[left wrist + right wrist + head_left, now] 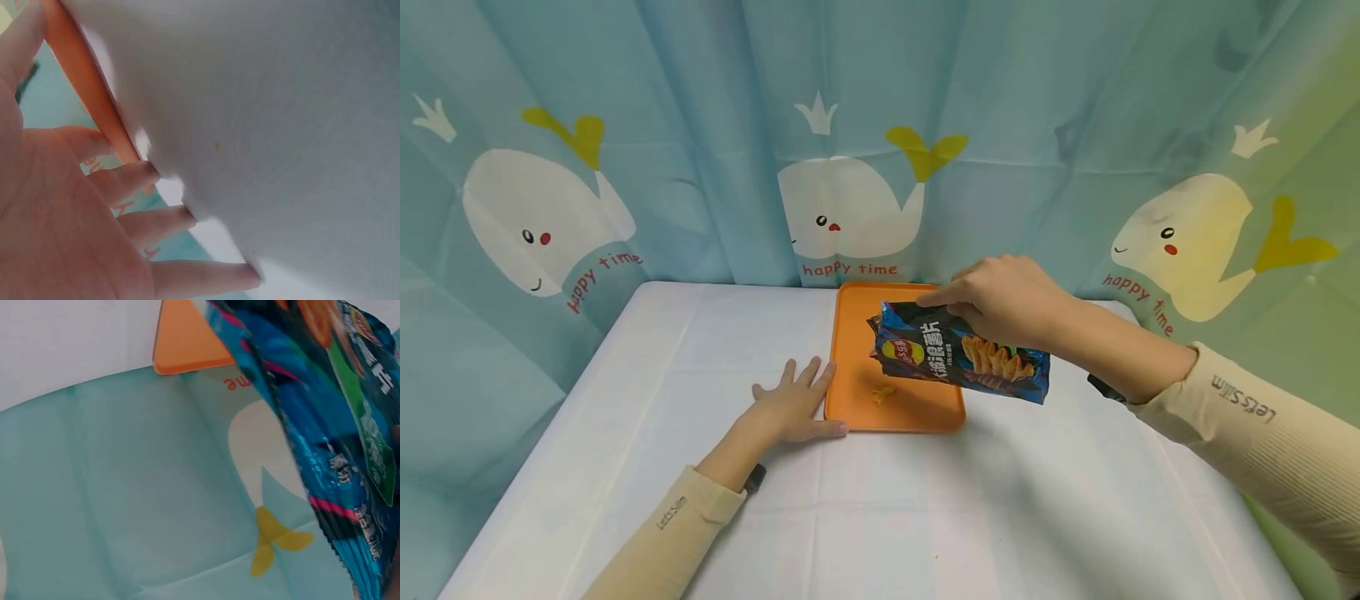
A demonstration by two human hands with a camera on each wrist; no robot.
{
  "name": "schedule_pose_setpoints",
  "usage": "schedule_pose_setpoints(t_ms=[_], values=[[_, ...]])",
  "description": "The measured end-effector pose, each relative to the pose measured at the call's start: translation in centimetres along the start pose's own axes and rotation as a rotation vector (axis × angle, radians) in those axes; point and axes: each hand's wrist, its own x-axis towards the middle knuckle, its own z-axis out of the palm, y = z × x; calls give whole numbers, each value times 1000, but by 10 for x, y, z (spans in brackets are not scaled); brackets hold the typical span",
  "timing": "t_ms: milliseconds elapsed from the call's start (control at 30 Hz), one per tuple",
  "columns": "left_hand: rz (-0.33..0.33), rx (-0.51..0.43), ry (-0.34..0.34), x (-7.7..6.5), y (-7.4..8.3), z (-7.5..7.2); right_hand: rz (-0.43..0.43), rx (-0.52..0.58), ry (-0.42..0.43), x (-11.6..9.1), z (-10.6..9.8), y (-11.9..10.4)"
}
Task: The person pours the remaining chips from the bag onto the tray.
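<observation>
A dark blue and black chip bag (962,354) hangs tilted over an orange tray (857,312), its end toward the left. My right hand (1007,296) grips the bag from above along its upper edge. In the right wrist view the bag's shiny blue side (312,444) fills the right part. A few yellowish chip pieces (882,393) lie on the tray beneath the bag's left end. With fingers spread, my left hand (790,408) rests at the tray's left edge. The left wrist view shows its straight fingers (156,222) beside the orange rim (87,81).
A white cloth covers the table (737,333) around the tray. Behind it hangs a light blue curtain (700,125) with whale prints, close to the tray's far edge. Dark bands sit at both wrists.
</observation>
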Motion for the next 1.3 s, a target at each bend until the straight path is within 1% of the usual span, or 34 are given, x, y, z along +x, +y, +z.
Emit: schedule_pose_setpoints(t_ms=[200, 367, 800, 1000, 1167, 1300], values=[[4, 0, -1, 1, -1, 1, 4, -1, 20, -1, -4, -1], [-3, -2, -8, 0, 0, 1, 3, -19, -5, -1, -3, -2], [-2, 2, -3, 0, 0, 2, 15, -19, 17, -2, -8, -1], [-7, 0, -7, 0, -1, 1, 18, -26, 6, -2, -6, -1], [-10, 4, -2, 0, 0, 1, 10, -34, 13, -2, -5, 0], [-7, 1, 2, -1, 0, 0, 16, -39, 27, -3, -7, 2]])
